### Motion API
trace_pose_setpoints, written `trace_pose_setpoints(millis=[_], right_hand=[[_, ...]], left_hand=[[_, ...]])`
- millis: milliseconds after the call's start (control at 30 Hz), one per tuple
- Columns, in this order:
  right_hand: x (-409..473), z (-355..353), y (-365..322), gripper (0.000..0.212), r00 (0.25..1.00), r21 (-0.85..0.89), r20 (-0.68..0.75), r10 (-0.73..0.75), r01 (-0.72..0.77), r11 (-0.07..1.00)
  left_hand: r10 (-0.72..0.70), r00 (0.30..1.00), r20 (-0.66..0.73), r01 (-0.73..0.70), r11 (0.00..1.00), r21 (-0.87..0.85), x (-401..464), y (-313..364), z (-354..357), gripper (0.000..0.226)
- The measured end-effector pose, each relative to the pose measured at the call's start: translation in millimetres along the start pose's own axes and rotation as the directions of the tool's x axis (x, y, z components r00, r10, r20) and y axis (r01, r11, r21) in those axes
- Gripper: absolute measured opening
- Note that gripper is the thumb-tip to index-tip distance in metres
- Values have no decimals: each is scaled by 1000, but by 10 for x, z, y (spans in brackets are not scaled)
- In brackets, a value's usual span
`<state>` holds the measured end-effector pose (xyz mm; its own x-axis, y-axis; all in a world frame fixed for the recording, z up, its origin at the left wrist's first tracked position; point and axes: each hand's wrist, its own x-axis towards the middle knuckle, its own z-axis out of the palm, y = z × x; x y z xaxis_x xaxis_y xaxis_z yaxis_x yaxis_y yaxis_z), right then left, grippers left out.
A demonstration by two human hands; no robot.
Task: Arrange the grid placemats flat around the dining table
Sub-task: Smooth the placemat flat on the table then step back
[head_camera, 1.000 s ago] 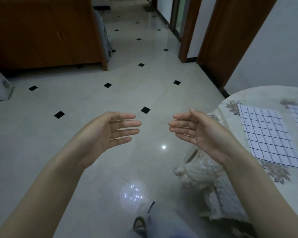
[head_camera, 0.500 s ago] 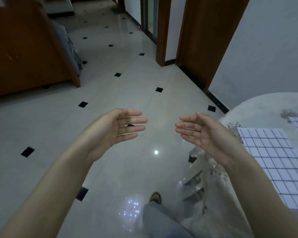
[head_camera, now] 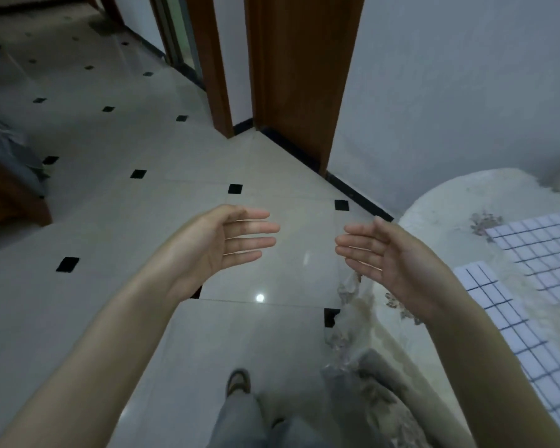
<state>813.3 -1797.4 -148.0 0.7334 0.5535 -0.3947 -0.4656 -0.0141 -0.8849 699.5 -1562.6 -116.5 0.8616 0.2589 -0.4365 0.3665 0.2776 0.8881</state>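
Grid placemats (head_camera: 511, 324) flat on dining table (head_camera: 440, 208) at right. Left hand (head_camera: 220, 244), right hand (head_camera: 392, 257): fingers straight, palms facing, empty, raised above glossy tiled floor (head_camera: 117, 205). Wooden door frame (head_camera: 301, 76) beyond.

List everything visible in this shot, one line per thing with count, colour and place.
grid placemats: two in view, white with dark lines, flat on the table at right, both cut by the frame edge
dining table: one, cream floral cloth, right
floor: pale tiles with black diamond insets
door frames: brown wood, top centre
wall: white, upper right
cabinet: brown wood, left edge
shoe: one, dark, bottom centre
left hand: open, empty, over the floor
right hand: open, empty, by the table edge
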Motion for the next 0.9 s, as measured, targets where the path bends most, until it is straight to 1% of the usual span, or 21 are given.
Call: trace_pose_setpoints(millis=[167, 333, 433, 500, 600, 733, 900], right_hand=[[466, -183, -147, 38, 983, 64, -183, -12, 25, 998], [1045, -169, -357, 37, 951, 131, -305, -51, 95, 987], [1406, -99, -530, 37, 929, 167, -364, -65, 134, 977], [1600, -65, -626, 38, 916, 191, -396, -68, 154, 969], [1830, -70, -701, 39, 880, 228, -471, -57, 184, 956], [1964, -178, -739, 40, 823, 268, -568, 0, 185, 946], [2087, -485, -863, 39, 738, 287, -674, 32, 222, 932]], left_hand=[[-45, 981, 187, 29, 996, 88, 918, 319, 86, 35], [-90, 949, 301, 55, 991, 123, 1808, 670, -25, 36], [-110, 934, 340, 50, 982, 181, 2345, 1027, -66, 36], [-121, 910, 396, 33, 975, 221, 2655, 1231, -56, 36], [-145, 871, 470, 10, 961, 277, 3083, 1432, 42, 36], [-220, 802, 556, 32, 944, 327, 3509, 1528, 226, 36], [-301, 749, 590, 90, 929, 360, 4091, 1595, 525, 44]])
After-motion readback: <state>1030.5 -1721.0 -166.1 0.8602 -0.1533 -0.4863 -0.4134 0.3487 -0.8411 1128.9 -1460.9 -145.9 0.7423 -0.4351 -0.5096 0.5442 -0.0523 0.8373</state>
